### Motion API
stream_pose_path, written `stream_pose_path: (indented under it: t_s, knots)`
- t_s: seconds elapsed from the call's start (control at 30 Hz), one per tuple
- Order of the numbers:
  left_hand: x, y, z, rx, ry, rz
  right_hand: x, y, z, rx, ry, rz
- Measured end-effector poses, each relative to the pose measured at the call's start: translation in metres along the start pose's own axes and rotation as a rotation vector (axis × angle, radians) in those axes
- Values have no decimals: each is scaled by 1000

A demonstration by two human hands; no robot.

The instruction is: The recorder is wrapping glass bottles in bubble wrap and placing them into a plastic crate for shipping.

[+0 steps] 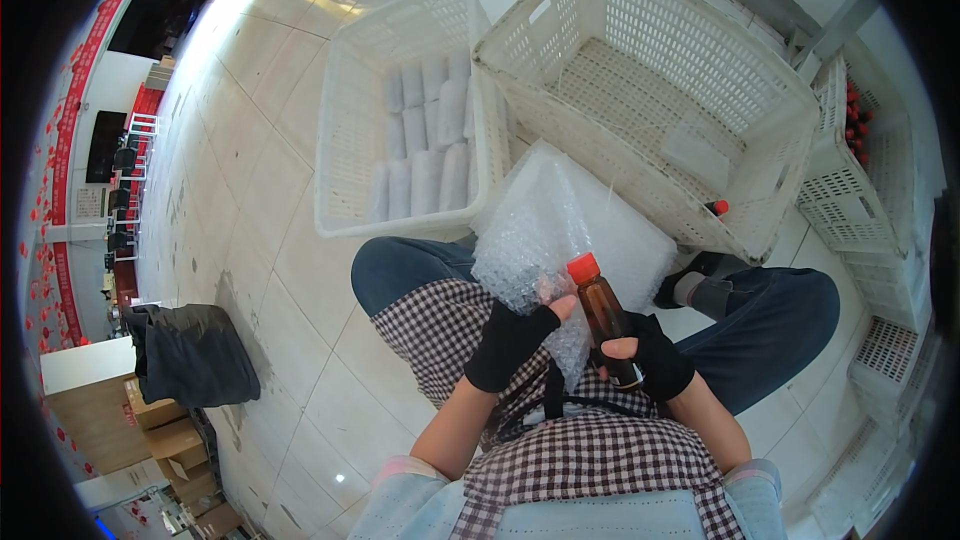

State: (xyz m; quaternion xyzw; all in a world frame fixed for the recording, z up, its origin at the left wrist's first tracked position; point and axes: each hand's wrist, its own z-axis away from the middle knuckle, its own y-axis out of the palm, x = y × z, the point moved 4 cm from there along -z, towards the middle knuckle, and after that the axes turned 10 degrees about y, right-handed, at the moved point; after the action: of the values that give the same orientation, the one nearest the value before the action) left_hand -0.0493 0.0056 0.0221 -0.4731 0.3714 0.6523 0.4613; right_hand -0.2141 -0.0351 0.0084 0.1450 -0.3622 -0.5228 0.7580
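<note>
R hand (655,355), gloved, fingers closed round amber bottle (606,315) w/ red cap, upright over lap. L hand (510,340) pinches bubble wrap sheet (545,240) touching bottle. White crate (400,110) ahead holds wrapped rolls.

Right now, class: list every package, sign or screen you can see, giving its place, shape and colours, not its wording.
Banner: left wall, long red strip.
Screen: left wall, dark rectangle.
Notice: below the screen, small pale sheet.
Boxes: lower-left floor, stacked brown cardboard.
Wrapped rolls: left white crate, pale bubble-wrap bundles.
</note>
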Motion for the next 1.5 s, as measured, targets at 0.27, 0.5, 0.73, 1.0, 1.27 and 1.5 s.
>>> stream_pose_path:
  t_s: [0.27, 0.5, 0.73, 1.0, 1.27, 1.5]
  knots:
    - [4, 7, 1, 16, -123, 225, 1, 4, 4, -1, 19, 27]
    - [5, 10, 3, 30, -126, 261, 4, 8, 7, 4, -1, 139]
    - [8, 14, 6, 9, -105, 235, 3, 10, 7, 10, 17, 172]
    - [-1, 12, 5, -42, -67, 332, -7, 5, -3, 62, 79, -35]
    - [-3, 13, 3, 14, -62, 360, -10, 10, 0, 136, 109, -219]
    - [12, 27, 12, 186, -75, 205, -9, 12, 4, 134, 46, -56]
